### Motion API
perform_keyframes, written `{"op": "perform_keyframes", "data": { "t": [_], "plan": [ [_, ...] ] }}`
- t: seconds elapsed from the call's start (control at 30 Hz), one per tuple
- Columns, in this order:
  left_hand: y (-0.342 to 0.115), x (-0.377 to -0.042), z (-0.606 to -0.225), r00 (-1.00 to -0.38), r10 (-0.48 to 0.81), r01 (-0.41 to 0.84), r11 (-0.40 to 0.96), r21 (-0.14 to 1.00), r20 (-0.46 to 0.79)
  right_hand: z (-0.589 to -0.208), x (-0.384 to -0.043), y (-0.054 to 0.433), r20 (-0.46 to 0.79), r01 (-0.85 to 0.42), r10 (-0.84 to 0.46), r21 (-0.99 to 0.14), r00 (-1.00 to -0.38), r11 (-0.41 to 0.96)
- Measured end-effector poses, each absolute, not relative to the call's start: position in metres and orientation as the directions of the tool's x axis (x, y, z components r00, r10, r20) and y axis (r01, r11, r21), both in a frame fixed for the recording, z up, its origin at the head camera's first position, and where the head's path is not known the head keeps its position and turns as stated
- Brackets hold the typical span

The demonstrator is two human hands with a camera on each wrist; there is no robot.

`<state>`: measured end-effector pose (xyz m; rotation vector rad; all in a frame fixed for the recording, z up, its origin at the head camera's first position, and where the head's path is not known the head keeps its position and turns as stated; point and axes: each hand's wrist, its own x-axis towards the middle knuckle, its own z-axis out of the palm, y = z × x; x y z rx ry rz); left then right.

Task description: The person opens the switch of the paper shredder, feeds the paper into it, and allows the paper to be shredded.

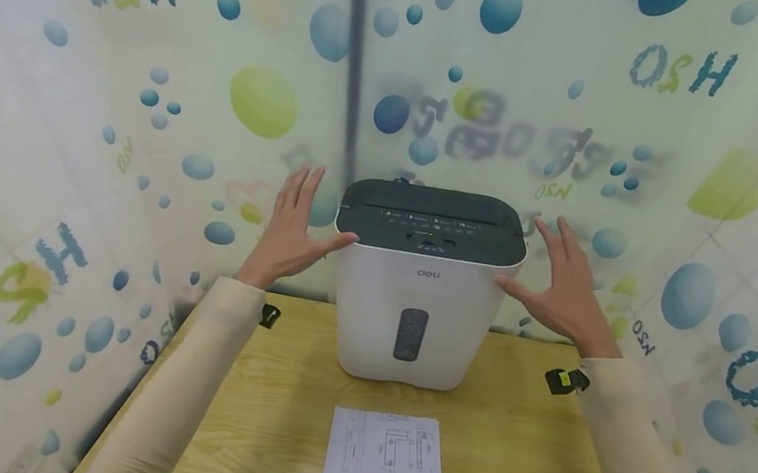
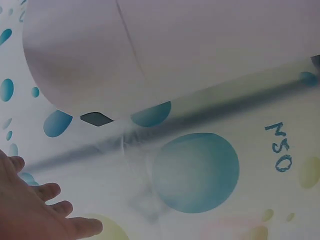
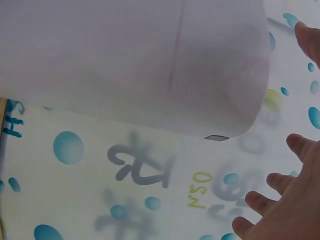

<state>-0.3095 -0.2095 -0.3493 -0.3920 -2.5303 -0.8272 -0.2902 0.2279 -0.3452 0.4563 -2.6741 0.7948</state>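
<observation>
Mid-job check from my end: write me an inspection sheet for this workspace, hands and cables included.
Surface: wooden table, glare near the front.
Job's things: white shredder with dark top, upright toward the table's back.
Clutter: sheet with line drawings, flat in front of the shredder.
Left hand: at the shredder's left, fingers extended; thumb contact cannot be told.
Right hand: at its right, fingers extended; thumb contact cannot be told.
Cables: nothing seen.
Surroundings: curtain with blue and green drops and lettering, at back and both sides.
</observation>
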Motion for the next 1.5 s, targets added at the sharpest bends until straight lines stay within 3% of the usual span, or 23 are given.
{"op": "perform_keyframes", "data": {
  "t": [0.47,0.83,1.5],
  "plan": [
    [-0.220,-0.282,-0.414,-0.892,0.132,0.366,0.772,0.519,0.431,-0.406,-0.267,0.233,0.367,-0.356,-0.186,-0.475,-0.911,0.805],
    [-0.215,-0.261,-0.475,-0.909,0.121,0.311,0.833,0.458,0.398,-0.460,-0.257,0.225,0.362,-0.366,-0.220,-0.407,-0.906,0.837],
    [-0.198,-0.216,-0.574,-0.964,0.183,0.263,0.765,0.588,0.193,-0.554,-0.222,0.200,0.253,-0.353,-0.261,-0.464,-0.932,0.812]
  ]
}}
